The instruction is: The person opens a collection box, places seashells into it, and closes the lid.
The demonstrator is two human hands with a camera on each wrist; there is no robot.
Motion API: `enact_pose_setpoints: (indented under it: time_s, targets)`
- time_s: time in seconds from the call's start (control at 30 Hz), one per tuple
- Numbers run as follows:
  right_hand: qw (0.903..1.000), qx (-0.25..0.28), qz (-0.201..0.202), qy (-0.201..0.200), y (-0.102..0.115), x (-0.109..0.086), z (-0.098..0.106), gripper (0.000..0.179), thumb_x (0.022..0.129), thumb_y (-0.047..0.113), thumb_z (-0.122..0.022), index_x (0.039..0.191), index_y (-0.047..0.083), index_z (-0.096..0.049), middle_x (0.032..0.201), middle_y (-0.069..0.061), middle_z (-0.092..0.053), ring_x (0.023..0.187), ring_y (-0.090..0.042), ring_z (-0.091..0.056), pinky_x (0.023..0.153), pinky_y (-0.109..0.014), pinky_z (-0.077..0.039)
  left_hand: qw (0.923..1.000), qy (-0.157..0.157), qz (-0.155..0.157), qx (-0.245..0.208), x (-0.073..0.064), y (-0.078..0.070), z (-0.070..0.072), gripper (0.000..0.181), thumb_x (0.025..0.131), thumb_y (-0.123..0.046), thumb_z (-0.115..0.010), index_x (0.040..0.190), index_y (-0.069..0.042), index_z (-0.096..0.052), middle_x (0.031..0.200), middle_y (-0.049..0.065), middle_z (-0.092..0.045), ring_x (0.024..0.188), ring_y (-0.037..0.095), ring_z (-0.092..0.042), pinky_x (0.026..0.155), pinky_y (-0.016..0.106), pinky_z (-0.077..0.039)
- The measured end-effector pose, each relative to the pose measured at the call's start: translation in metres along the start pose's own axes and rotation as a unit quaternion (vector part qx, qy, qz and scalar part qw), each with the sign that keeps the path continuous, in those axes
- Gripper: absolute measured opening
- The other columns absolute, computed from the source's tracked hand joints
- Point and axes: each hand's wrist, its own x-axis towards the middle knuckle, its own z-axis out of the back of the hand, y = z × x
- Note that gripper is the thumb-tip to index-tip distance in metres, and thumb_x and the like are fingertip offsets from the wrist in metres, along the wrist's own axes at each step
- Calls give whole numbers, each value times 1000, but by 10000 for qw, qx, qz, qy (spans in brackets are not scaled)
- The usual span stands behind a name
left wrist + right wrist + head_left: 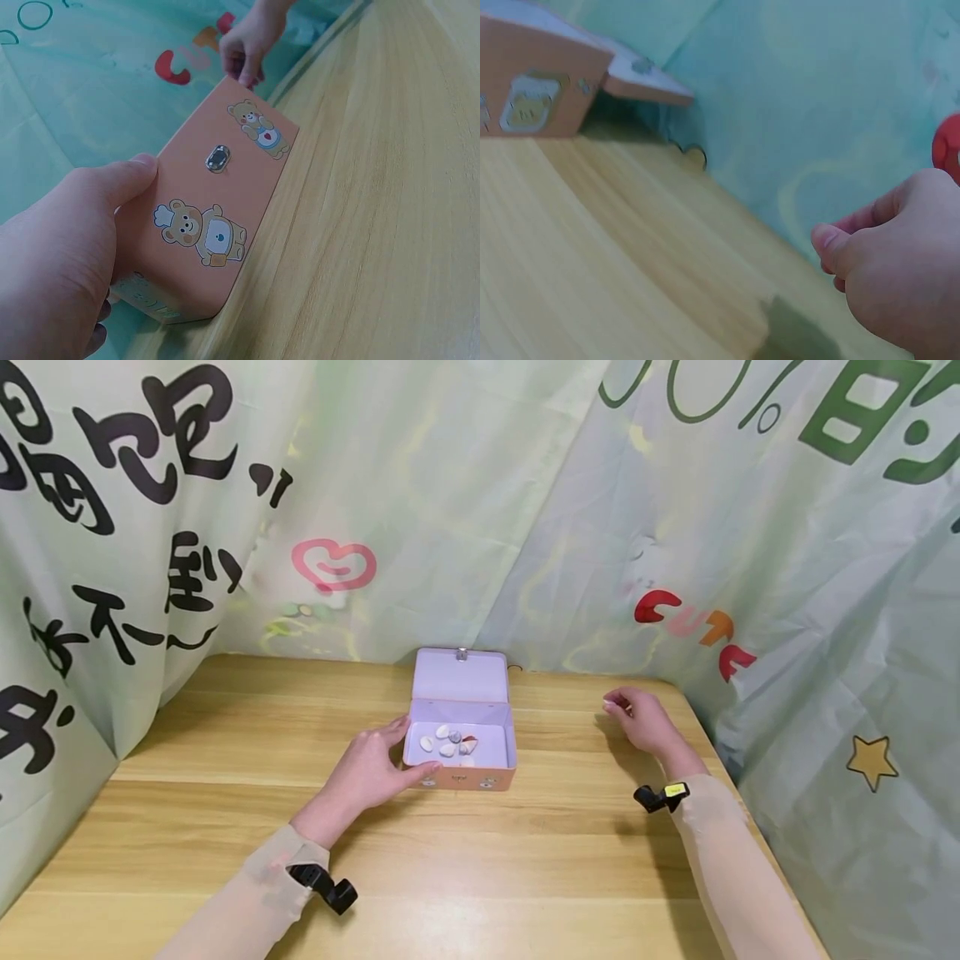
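A lidded tin box (pixel 490 779), orange-pink outside with bear pictures and lilac inside, stands on the table with its lid swung back. Several small seashells (pixel 447 749), mostly white and one reddish-brown, lie on its floor. My left hand (pixel 367 774) grips the box's left front corner, thumb on the front face and fingers along the side. Off to the right of the box, my right hand (pixel 642 720) is raised over the table, thumb and forefinger pinched together. A small whitish piece peeks out at those fingertips in the head view; the right wrist view hides it.
The wooden table (pixel 480 868) runs back to a pale green printed curtain (pixel 450 510) that hangs close behind the box and along both sides. A metal clasp (pixel 218 158) sits on the box front. Each wrist carries a black camera strap.
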Motion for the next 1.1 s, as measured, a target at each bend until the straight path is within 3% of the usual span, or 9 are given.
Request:
enact_pose_setpoints:
  time_s: [0.07,0.17,0.33,0.43,0.5,0.57,0.63,0.87,1.1]
  targets:
    - [9999,10,111,20,10,1,2,28,109,10,-60,129,-10,-66,114,-23,-70,102,-38,-65,92,-58,-51,10000,-4,-15,-8,0,1,0,106,83,-72,-78,151,4,-50,153,21,-51,34,6,-31,47,30,-44]
    - [9997,49,253,36,25,1,4,28,110,10,-59,129,-10,-66,115,-23,-70,103,-38,-65,92,-57,-51,9999,-55,-78,33,1,1,-1,107,83,-74,-77,150,4,-51,152,22,-52,41,7,-37,48,31,-44]
    - [9982,123,579,-5,44,3,2,26,109,10,-60,126,-7,-68,113,-21,-71,100,-36,-65,89,-54,-52,9995,-187,-220,128,1,2,-1,106,83,-74,-77,148,6,-53,150,23,-54,71,26,-66,62,34,-51]
    - [9970,177,760,-14,56,4,-1,24,108,9,-62,124,-7,-69,111,-19,-72,99,-34,-66,89,-53,-53,9993,-231,-267,155,1,3,-1,105,83,-73,-78,147,7,-54,149,23,-55,82,35,-70,67,37,-52]
    - [9960,226,868,-16,65,4,-3,23,107,9,-63,123,-6,-70,109,-17,-72,98,-33,-66,88,-52,-53,9993,-225,-246,153,1,2,-1,105,83,-73,-78,148,6,-54,149,23,-55,78,33,-69,64,36,-52]
    - [9948,298,977,-12,73,3,-5,21,106,7,-65,122,-6,-71,108,-16,-72,98,-33,-67,88,-52,-54,9997,-159,-185,84,0,2,-1,106,83,-73,-78,149,6,-52,150,23,-53,54,22,-55,53,35,-46]
    - [9932,365,1104,-4,82,2,-8,20,105,7,-66,121,-6,-71,107,-15,-73,98,-33,-67,88,-52,-55,9998,-122,-145,54,0,2,-1,106,83,-74,-77,149,6,-52,151,23,-53,47,15,-44,49,33,-43]
    - [9887,457,1428,49,106,0,-19,18,104,8,-69,118,-2,-73,105,-10,-72,96,-28,-69,84,-48,-57,9998,-136,-155,58,-1,2,-2,106,83,-73,-78,148,7,-52,150,23,-53,53,14,-46,49,32,-42]
    - [9847,575,1631,224,130,2,-27,17,103,7,-70,117,-1,-74,106,-8,-71,97,-25,-67,84,-45,-57,9999,-111,-104,4,0,1,-1,106,83,-73,-78,149,6,-52,151,22,-52,47,14,-42,49,32,-42]
